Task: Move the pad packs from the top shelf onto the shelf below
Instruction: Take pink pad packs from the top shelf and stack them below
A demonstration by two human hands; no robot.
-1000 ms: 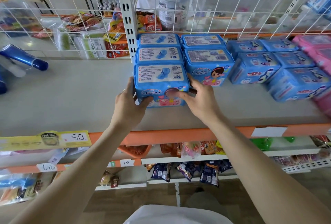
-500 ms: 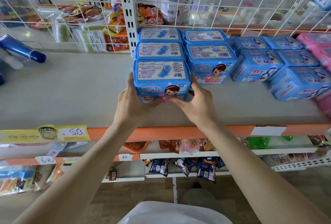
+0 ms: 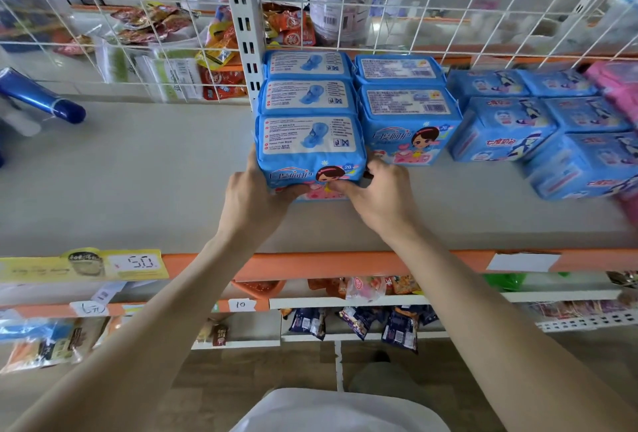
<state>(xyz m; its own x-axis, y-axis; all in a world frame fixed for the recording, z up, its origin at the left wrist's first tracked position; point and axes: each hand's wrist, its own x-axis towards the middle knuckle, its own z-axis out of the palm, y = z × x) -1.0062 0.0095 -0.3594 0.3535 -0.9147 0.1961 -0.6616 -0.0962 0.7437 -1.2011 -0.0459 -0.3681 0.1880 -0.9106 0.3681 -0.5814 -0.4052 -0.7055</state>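
Note:
A blue pad pack [image 3: 309, 152] with a cartoon girl's face stands at the front of a row of three on the grey top shelf [image 3: 138, 190]. My left hand [image 3: 253, 195] grips its left side and lower front edge. My right hand [image 3: 378, 195] grips its right side, thumb on the front. Two more packs of the same kind [image 3: 307, 97] stand behind it. A second row [image 3: 409, 121] of like packs stands to the right, touching it.
Darker blue packs [image 3: 538, 128] and pink packs [image 3: 618, 86] fill the shelf's right end. A blue tube [image 3: 41, 97] lies at far left. A white wire grid [image 3: 414, 17] backs the shelf. Below the orange rail [image 3: 345, 262] are lower shelves with snack packets [image 3: 362, 321].
Both hands stay on the front pack, which has shifted slightly back toward the row; the grip has closed in around its lower front.

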